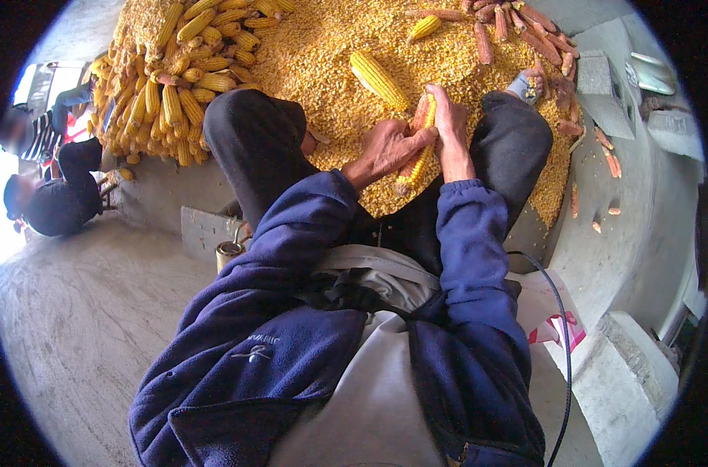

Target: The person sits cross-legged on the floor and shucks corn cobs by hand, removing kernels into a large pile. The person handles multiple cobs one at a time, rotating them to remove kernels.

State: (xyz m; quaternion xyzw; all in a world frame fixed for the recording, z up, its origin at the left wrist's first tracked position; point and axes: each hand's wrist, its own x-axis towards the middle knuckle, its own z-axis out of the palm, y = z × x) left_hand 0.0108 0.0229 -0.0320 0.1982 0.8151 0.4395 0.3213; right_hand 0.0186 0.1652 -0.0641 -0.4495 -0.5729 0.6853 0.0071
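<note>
Both of my hands grip one ear of corn (424, 157) above the loose kernels, between my knees. Part of its reddish cob is bare, while yellow kernels remain along the side nearer my right hand. My left hand (383, 143) wraps it from the left, with the thumb pressed across it. From the right, my right hand (450, 117) clasps its upper part; some of its fingers are hidden. A fuller yellow ear (380, 79) lies just beyond my hands on the kernel heap (330, 35). Farther off rests a shorter, partly shelled ear (425, 28).
Unshelled ears (173, 105) are piled at the upper left. Bare red cobs (541, 35) gather at the upper right beside a concrete block (605, 93). A metal cup (230, 251) stands by my left leg. A black cable (564, 327) runs down my right side. Two people (62, 198) sit at far left.
</note>
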